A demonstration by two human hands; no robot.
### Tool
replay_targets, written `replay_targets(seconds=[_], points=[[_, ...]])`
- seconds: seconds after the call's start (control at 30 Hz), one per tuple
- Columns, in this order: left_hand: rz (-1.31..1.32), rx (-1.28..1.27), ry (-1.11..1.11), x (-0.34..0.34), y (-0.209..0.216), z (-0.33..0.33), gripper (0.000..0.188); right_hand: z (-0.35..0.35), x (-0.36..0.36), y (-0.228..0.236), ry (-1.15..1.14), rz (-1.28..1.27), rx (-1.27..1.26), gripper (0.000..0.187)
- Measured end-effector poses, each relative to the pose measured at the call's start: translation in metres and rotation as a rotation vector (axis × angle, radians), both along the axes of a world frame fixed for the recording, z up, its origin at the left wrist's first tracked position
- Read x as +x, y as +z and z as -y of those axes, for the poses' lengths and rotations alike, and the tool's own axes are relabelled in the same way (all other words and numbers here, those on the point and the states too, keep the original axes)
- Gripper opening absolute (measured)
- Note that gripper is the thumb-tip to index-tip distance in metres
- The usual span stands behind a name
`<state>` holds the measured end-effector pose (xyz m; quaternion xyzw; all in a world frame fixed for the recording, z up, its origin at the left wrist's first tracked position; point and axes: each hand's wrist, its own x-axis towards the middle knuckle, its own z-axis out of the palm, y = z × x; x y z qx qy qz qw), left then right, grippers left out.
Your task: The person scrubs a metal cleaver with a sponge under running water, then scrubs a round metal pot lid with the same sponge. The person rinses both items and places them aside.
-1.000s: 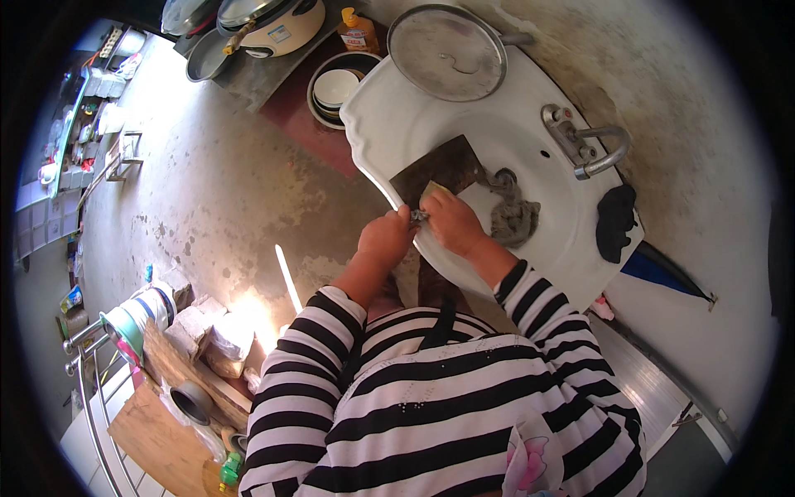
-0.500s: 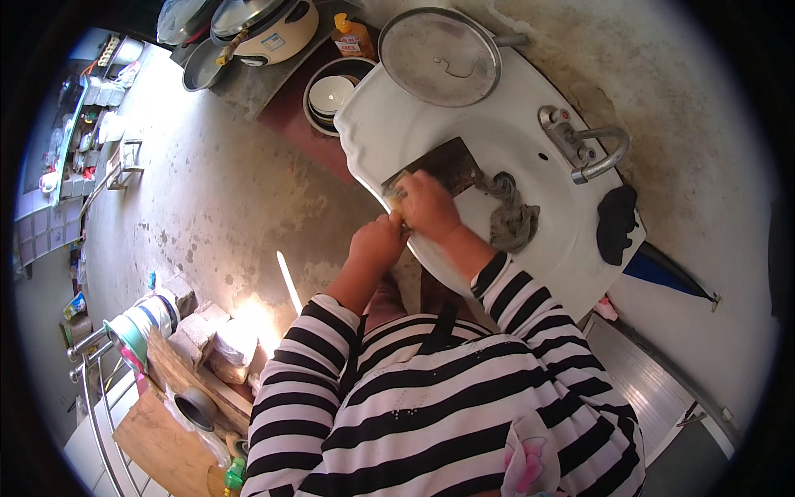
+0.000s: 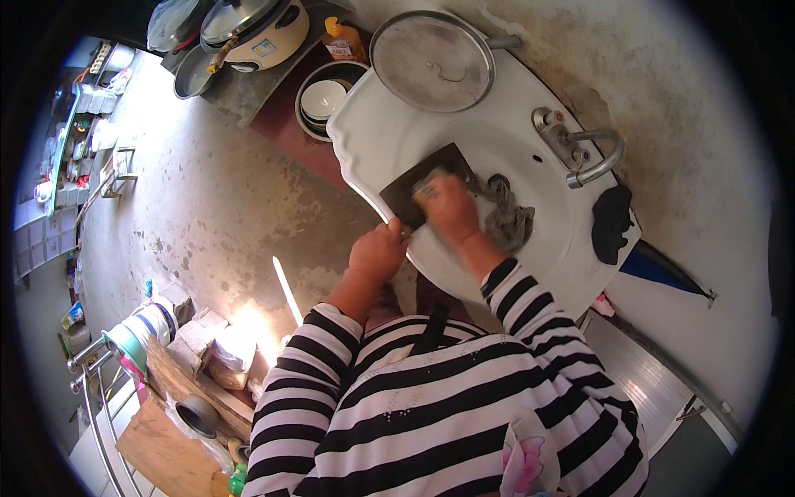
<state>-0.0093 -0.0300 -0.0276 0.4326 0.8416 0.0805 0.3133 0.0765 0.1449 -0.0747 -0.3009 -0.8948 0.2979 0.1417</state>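
A broad, dark cleaver (image 3: 454,159) lies tilted over the near left rim of the white sink (image 3: 352,137). My left hand (image 3: 378,250) is closed around its handle end at the rim; the handle is mostly hidden in the fist. On the flat of the blade, my right hand (image 3: 451,211) is curled and smeared by motion. Its fingers press a small, pale thing against the metal, too blurred to name. A wet grey cloth (image 3: 508,222) sits bunched in the bowl, just right of the blade.
A round metal lid (image 3: 431,65) rests on the sink's far edge. The tap (image 3: 600,157) stands at the right, near a black cloth (image 3: 611,225). Beyond the left rim are a basin of bowls (image 3: 321,99), an orange bottle (image 3: 342,41) and a cream pot (image 3: 269,37).
My right hand has slid right along the blade, away from my left hand, uncovering the blade's left part. The left hand keeps its hold at the rim.
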Motion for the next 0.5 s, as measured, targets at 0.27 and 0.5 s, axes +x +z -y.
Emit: replay_targets(seconds=[0.27,0.5], points=[[-0.034,-0.007,-0.001,-0.002,0.003,-0.002,0.037,0.014,0.012,-0.005,0.044,0.004,0.044,0.022],[-0.017,-0.027,-0.002,0.000,0.002,0.000,0.037,-0.037,0.023,-0.022,-0.180,0.125,0.087,0.019]])
